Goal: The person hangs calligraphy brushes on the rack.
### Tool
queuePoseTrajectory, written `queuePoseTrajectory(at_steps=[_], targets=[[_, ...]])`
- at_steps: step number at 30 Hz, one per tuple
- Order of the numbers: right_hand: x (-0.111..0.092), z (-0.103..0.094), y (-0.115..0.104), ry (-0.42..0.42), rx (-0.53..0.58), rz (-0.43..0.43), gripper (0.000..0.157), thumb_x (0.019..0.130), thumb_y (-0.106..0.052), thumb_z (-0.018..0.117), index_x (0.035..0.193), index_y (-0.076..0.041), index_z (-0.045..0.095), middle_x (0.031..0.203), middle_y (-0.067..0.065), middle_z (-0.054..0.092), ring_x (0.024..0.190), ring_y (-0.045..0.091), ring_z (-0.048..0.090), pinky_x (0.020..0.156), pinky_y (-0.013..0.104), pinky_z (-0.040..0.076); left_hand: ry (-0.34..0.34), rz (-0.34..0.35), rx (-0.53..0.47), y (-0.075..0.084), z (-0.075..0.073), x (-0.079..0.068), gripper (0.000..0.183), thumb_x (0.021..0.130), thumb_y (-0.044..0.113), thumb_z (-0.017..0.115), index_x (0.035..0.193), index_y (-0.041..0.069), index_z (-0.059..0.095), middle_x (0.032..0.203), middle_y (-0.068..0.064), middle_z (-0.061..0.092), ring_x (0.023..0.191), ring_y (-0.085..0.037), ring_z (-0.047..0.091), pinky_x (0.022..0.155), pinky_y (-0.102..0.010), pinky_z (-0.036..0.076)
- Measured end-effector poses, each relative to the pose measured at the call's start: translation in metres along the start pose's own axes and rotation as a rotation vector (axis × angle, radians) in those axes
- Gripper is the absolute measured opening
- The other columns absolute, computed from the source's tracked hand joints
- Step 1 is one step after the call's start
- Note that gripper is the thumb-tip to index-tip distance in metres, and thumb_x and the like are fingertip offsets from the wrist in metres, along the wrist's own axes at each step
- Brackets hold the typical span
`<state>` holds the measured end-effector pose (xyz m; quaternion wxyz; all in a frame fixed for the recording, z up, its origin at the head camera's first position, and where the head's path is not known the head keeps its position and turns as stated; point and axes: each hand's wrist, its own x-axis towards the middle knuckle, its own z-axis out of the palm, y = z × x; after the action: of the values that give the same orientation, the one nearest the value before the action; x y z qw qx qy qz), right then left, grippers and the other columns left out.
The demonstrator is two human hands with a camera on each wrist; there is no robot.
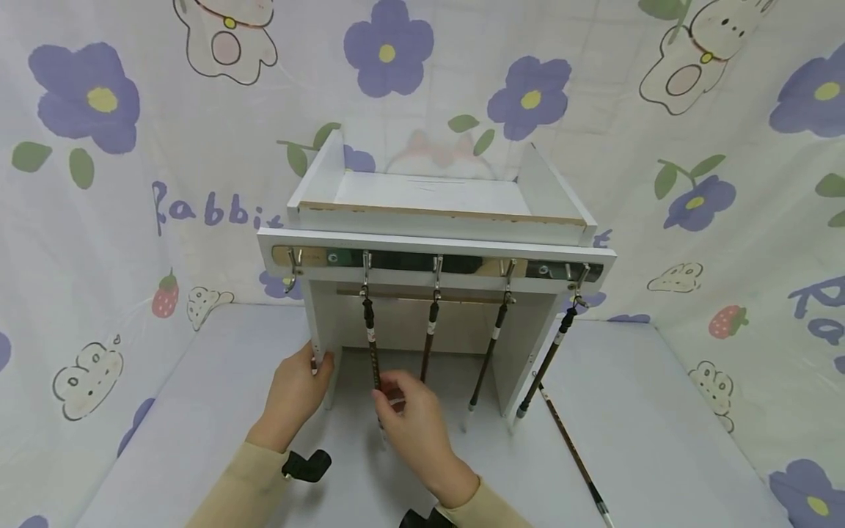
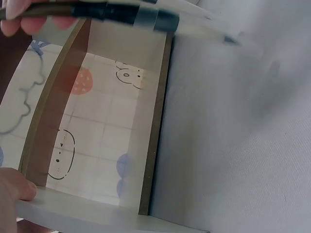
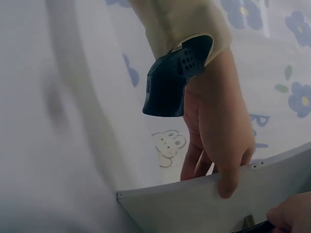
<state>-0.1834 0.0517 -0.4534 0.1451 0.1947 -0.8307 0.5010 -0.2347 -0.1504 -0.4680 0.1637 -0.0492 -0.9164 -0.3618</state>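
Note:
A white wooden stand (image 1: 422, 238) has a row of metal hooks across its front, with several calligraphy brushes (image 1: 491, 345) hanging from them. My left hand (image 1: 293, 396) grips the edge of the stand's left side panel (image 3: 175, 204), thumb on one face and fingers on the other. My right hand (image 1: 416, 433) pinches the lower shaft of the leftmost hanging calligraphy brush (image 1: 371, 341), which hangs from the second hook. That brush's pale, dark-tipped bristle head (image 2: 209, 34) points downward past the fingers. The brush right of it is partly hidden behind my right hand.
Another calligraphy brush (image 1: 571, 447) lies on the white tabletop (image 1: 660, 425) to the right of the stand. The leftmost hook (image 1: 292, 271) bears no brush. A patterned cloth (image 1: 462, 88) with flowers and rabbits hangs behind and at both sides.

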Motion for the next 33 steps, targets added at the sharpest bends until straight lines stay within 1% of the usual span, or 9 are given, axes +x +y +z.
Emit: queuePoseTrajectory(at_steps=[7, 13, 19, 21, 24, 27, 30, 33], targets=[[0.003, 0.006, 0.000, 0.000, -0.005, 0.025, 0.021, 0.093, -0.014, 0.067, 0.113, -0.008, 0.064, 0.099, 0.000, 0.066, 0.087, 0.013, 0.065, 0.073, 0.032, 0.056, 0.011, 0.004, 0.001, 0.001, 0.000, 0.000, 0.035, 0.098, 0.024, 0.055, 0.124, 0.000, 0.058, 0.109, -0.025, 0.066, 0.093, -0.037, 0.067, 0.071, -0.049, 0.055], [0.004, 0.007, 0.000, 0.001, -0.030, 0.009, 0.019, 0.093, -0.015, 0.067, 0.111, -0.010, 0.065, 0.098, -0.002, 0.066, 0.086, 0.010, 0.064, 0.071, 0.024, 0.054, 0.021, 0.005, 0.001, 0.002, -0.001, 0.000, 0.035, 0.098, 0.023, 0.055, 0.124, 0.000, 0.059, 0.110, -0.025, 0.066, 0.092, -0.037, 0.067, 0.070, -0.049, 0.055], [0.005, 0.005, -0.002, 0.003, -0.006, -0.012, 0.017, 0.092, -0.013, 0.067, 0.109, -0.012, 0.065, 0.100, -0.004, 0.065, 0.087, 0.009, 0.063, 0.071, 0.031, 0.056, 0.009, -0.005, -0.004, 0.002, 0.000, 0.000, 0.036, 0.099, 0.023, 0.055, 0.126, 0.000, 0.058, 0.113, -0.025, 0.065, 0.095, -0.037, 0.067, 0.072, -0.049, 0.055], [0.004, 0.003, -0.003, -0.002, 0.000, -0.006, 0.017, 0.092, -0.013, 0.067, 0.109, -0.013, 0.065, 0.099, -0.005, 0.065, 0.087, 0.009, 0.063, 0.071, 0.033, 0.056, 0.009, -0.005, -0.009, 0.001, 0.001, 0.000, 0.035, 0.098, 0.023, 0.055, 0.126, 0.001, 0.058, 0.112, -0.025, 0.066, 0.094, -0.037, 0.067, 0.071, -0.049, 0.055], [0.003, -0.002, -0.006, -0.010, 0.006, 0.004, 0.017, 0.091, -0.014, 0.068, 0.108, -0.015, 0.065, 0.098, -0.006, 0.065, 0.086, 0.009, 0.062, 0.071, 0.032, 0.056, 0.010, -0.001, -0.013, 0.001, 0.001, 0.000, 0.034, 0.098, 0.023, 0.055, 0.123, 0.001, 0.059, 0.110, -0.024, 0.066, 0.093, -0.036, 0.067, 0.070, -0.048, 0.055], [0.001, -0.008, -0.007, -0.024, 0.006, -0.006, 0.018, 0.090, -0.015, 0.069, 0.108, -0.017, 0.066, 0.097, -0.006, 0.065, 0.085, 0.009, 0.062, 0.069, 0.031, 0.055, 0.002, -0.006, -0.018, 0.001, 0.000, 0.000, 0.034, 0.099, 0.024, 0.054, 0.124, 0.001, 0.059, 0.111, -0.024, 0.066, 0.094, -0.036, 0.067, 0.070, -0.048, 0.056], [-0.004, -0.017, -0.005, -0.062, 0.009, 0.002, 0.019, 0.090, -0.017, 0.070, 0.109, -0.019, 0.066, 0.099, -0.005, 0.065, 0.085, 0.008, 0.062, 0.069, 0.028, 0.055, -0.013, -0.016, -0.022, 0.002, -0.001, 0.000, 0.036, 0.099, 0.024, 0.053, 0.126, 0.000, 0.057, 0.113, -0.024, 0.065, 0.095, -0.036, 0.066, 0.071, -0.047, 0.056], [-0.011, -0.027, -0.001, -0.109, 0.017, 0.031, 0.020, 0.090, -0.023, 0.071, 0.109, -0.021, 0.066, 0.100, -0.005, 0.065, 0.086, 0.008, 0.062, 0.070, 0.027, 0.054, -0.022, -0.022, -0.021, 0.002, -0.001, 0.000, 0.037, 0.099, 0.024, 0.052, 0.127, -0.001, 0.056, 0.114, -0.024, 0.065, 0.095, -0.036, 0.066, 0.071, -0.047, 0.056]])
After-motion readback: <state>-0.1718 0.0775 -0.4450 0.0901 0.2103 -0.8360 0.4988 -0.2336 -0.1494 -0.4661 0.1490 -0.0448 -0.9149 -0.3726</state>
